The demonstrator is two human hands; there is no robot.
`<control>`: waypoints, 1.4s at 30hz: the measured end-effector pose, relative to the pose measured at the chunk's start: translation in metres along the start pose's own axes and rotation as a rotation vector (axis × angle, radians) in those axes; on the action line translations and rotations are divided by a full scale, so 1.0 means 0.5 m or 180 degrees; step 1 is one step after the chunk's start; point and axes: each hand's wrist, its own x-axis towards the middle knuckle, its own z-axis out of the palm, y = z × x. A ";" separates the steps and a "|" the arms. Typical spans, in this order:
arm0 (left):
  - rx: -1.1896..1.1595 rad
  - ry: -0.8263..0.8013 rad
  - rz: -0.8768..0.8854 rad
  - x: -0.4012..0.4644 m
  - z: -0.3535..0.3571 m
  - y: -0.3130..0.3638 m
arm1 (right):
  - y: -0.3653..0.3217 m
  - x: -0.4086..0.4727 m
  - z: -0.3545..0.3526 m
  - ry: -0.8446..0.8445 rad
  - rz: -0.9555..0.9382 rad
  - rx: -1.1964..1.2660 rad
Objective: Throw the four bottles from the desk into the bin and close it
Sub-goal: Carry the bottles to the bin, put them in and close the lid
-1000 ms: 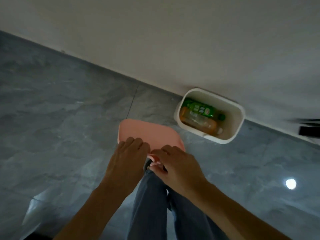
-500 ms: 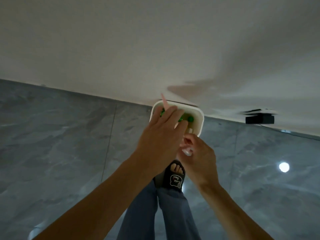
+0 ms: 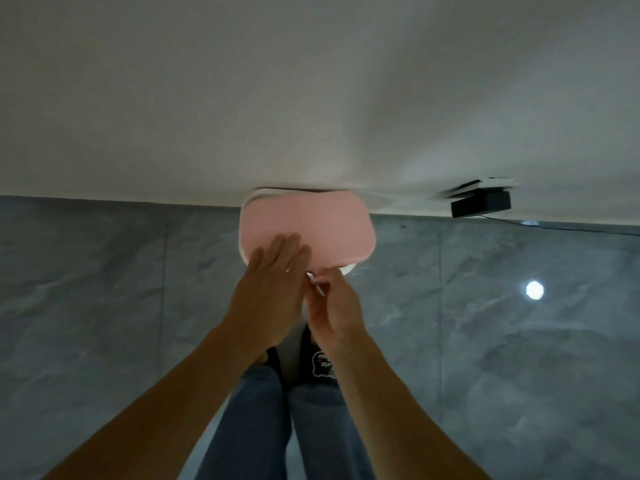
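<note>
Now the lid sits flat over the bin by the wall, so the bottles are hidden. Left hand lies open on its near edge to press; right hand pinches that edge, steadying it.

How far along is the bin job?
Done: the pink lid sits over the white bin, hiding the contents, so no bottles can be counted. In hand: the left hand lies flat on the lid; the right hand pinches at its near edge. Left: pressing the lid fully shut, if it isn't.
</note>
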 end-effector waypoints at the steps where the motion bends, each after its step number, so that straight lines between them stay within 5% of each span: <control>1: 0.0094 -0.0071 -0.0015 0.008 0.012 -0.005 | 0.008 0.015 -0.002 -0.0065 0.0066 0.0097; 8: 0.0215 0.0044 -0.0073 0.037 0.065 -0.047 | 0.040 0.087 -0.015 -0.0137 0.0350 0.0320; 24: 0.0172 0.0158 -0.0123 0.030 0.128 -0.051 | 0.034 0.103 -0.018 0.0704 0.0819 -0.0278; 42: 0.0035 0.0398 -0.0266 0.008 0.170 -0.053 | 0.021 0.120 -0.041 0.0381 0.0877 -0.0707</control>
